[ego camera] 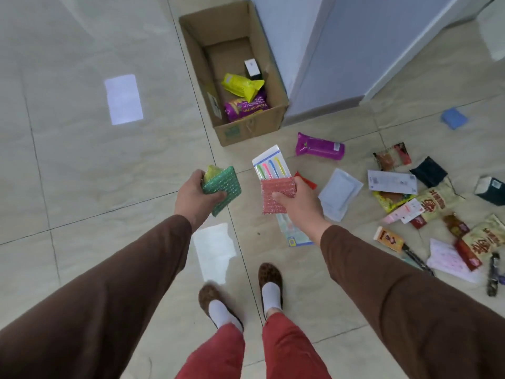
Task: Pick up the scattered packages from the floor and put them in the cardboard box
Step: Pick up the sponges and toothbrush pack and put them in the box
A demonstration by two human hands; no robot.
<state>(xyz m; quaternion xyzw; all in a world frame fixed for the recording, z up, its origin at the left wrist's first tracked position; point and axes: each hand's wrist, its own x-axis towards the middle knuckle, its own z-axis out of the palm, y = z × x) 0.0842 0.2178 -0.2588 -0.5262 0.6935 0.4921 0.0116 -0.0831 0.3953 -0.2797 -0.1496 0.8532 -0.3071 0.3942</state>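
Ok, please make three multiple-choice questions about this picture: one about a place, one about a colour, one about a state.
1. Where does the cardboard box stand?
A. on a table
B. on the floor beside the grey cabinet
C. on a chair

2. What colour is the scrub pad that the left hand holds?
A. green
B. blue
C. black

3. In what state is the right hand?
A. open and empty
B. flat on the floor
C. gripping a red scrub pad with a toothbrush pack

Answers: 1 B, its base sits on the tiles against the cabinet. 2 A, the mesh is green. 3 C, fingers and thumb curl round both.
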